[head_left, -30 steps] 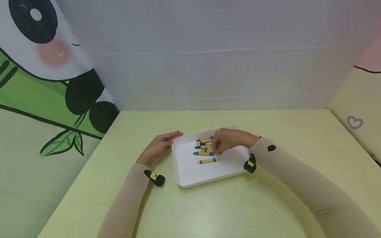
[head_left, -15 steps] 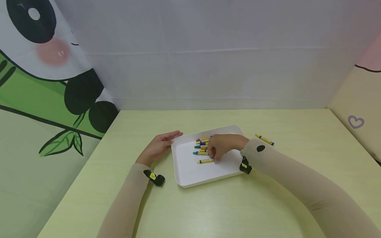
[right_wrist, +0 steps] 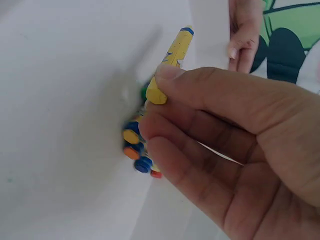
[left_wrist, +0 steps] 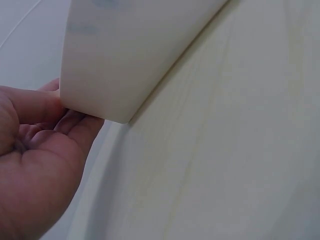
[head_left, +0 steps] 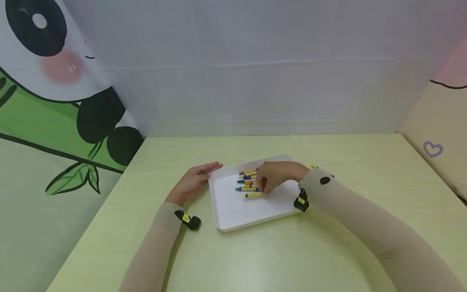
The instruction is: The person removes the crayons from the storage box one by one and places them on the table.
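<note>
Near the middle of the table, a white tray (head_left: pixel 228 211) lies slightly turned. My left hand (head_left: pixel 191 182) holds its far left corner; in the left wrist view, the thumb meets the tray's edge and the other fingertips are hidden behind it. Over the tray, my right hand (head_left: pixel 276 175) pinches a yellow crayon (head_left: pixel 251 195) between thumb and finger, its tip pointing left. The right wrist view shows that yellow crayon (right_wrist: pixel 172 55) just above the tray floor. Close beyond it lies a row of crayons (head_left: pixel 248 178) in several colours, their right ends hidden by my hand.
Another crayon (head_left: pixel 315 166) lies on the table (head_left: pixel 284 255) right of the tray, partly hidden by my right sleeve. A pale wall (head_left: pixel 270 93) stands behind the table, with cartoon panels at both sides.
My right hand has moved from the crayon row to the nearest yellow crayon and now pinches it; the crayon has shifted slightly toward the row. My left hand stays at the tray's corner.
</note>
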Demonstrator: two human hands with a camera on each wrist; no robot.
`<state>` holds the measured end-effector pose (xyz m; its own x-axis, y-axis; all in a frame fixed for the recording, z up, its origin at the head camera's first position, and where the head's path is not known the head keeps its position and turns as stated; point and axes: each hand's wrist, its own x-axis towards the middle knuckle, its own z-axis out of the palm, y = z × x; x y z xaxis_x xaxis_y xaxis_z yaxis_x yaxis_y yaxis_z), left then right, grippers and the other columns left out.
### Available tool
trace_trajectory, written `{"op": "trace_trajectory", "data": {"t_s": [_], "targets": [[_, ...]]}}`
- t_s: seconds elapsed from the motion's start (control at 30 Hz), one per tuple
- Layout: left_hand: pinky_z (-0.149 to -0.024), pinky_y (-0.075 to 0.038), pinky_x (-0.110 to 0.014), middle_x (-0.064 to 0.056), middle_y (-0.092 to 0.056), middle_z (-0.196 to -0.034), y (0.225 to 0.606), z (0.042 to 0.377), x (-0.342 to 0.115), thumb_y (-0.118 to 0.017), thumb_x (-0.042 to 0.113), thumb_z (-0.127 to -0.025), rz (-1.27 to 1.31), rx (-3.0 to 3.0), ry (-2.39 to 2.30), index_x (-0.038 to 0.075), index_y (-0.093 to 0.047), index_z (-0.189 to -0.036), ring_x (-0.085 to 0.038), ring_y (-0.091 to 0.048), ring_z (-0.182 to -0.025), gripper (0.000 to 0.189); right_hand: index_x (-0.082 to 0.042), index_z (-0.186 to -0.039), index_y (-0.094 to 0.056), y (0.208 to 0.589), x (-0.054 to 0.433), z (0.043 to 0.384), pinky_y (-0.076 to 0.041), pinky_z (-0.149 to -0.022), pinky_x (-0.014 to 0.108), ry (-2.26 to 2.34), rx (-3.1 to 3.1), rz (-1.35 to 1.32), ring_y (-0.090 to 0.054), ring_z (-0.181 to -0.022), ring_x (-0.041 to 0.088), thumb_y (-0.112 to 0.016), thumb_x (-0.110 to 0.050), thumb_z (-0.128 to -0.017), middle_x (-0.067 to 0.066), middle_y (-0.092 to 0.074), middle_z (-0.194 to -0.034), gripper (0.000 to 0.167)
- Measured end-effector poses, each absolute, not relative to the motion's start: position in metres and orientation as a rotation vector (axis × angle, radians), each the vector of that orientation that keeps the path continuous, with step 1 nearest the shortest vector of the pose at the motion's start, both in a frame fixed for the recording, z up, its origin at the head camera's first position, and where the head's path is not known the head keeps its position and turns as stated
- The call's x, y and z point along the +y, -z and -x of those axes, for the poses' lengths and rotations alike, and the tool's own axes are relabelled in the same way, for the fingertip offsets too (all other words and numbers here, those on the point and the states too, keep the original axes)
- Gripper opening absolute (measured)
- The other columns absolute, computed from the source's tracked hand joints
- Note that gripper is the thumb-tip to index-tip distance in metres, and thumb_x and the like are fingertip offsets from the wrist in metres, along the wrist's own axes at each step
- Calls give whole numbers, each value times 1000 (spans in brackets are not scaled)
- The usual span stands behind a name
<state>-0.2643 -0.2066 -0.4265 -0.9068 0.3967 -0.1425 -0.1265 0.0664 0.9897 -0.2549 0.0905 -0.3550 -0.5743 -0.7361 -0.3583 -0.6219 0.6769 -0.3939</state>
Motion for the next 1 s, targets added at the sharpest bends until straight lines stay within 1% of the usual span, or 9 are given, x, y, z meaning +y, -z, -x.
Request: {"op": "trace_trajectory", "data": {"t_s": [0.23,0.47,0.57,0.67,0.8,1.0], "targets": [[-115,-31,-40,-13,-39,-151,426,264,-207,-36,-3,-101,-250,1959,-1906,2,-37,-146,-25,-33,-143,46,-16,-88,-73,342,119,258,-50,-68,23,439,2443,958,-57,-74,9,-74,-15,-84,-7,-68,-84,4],[-115,-30,-40,-13,-39,-152,424,262,-206,-36,-3,-101,-246,1980,-1893,3,-38,-147,-25,-32,-143,46,-15,-88,-72,334,165,265,-51,-68,26,551,2557,798,-59,-76,12,-72,-16,-85,-2,-68,-85,4],[-115,-31,-39,-12,-40,-151,424,263,-206,-35,-3,-101,-239,1974,-1897,3,-38,-146,-24,-33,-143,46,-13,-89,-72,333,186,266,-51,-67,28,593,2627,721,-59,-76,13,-70,-16,-85,0,-68,-86,5],[-114,-32,-38,-12,-40,-151,424,263,-207,-36,-3,-101,-241,1978,-1890,3,-38,-147,-24,-33,-143,46,-9,-92,-72,332,204,263,-51,-67,29,650,2682,624,-60,-76,16,-69,-16,-86,3,-68,-87,10],[-113,-33,-38,-11,-41,-151,426,264,-209,-36,-3,-101,-245,1993,-1882,4,-38,-147,-24,-34,-142,46,-4,-95,-71,334,226,259,-52,-68,31,714,2739,503,-63,-79,20,-66,-15,-87,6,-69,-89,15],[-113,-33,-36,-10,-42,-150,428,265,-210,-36,-3,-101,-235,1984,-1891,5,-41,-146,-22,-35,-142,45,-3,-93,-71,351,258,256,-52,-68,33,681,2788,423,-62,-80,16,-66,-15,-87,6,-70,-91,15]]}}
